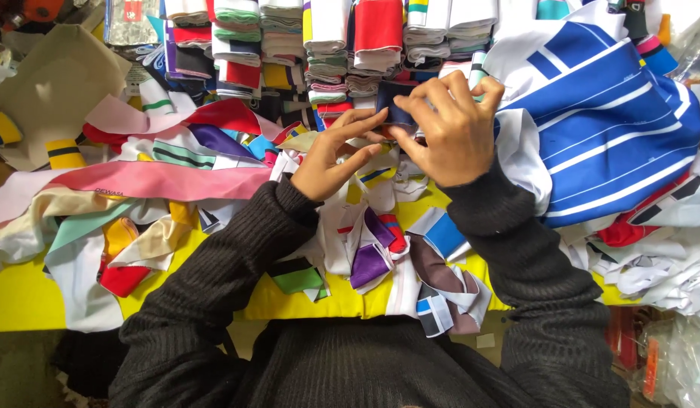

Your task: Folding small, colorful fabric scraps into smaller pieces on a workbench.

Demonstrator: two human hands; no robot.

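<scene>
At the table's centre, both hands meet on a small dark navy fabric piece [395, 106]. The right hand [448, 132] curls over it from three o'clock, fingers bent and pinched closed on its upper edge. The left hand [336, 155] comes from seven o'clock, fingers nearly straight, tips touching the piece's lower edge; whether it truly pinches the cloth cannot be told. At twelve o'clock stand stacks of folded multicoloured cloth [320, 45]. A blue garment with white stripes [607, 128] lies at three o'clock, a long pink fabric strip [161, 181] at nine, all over a yellow table [17, 302].
</scene>
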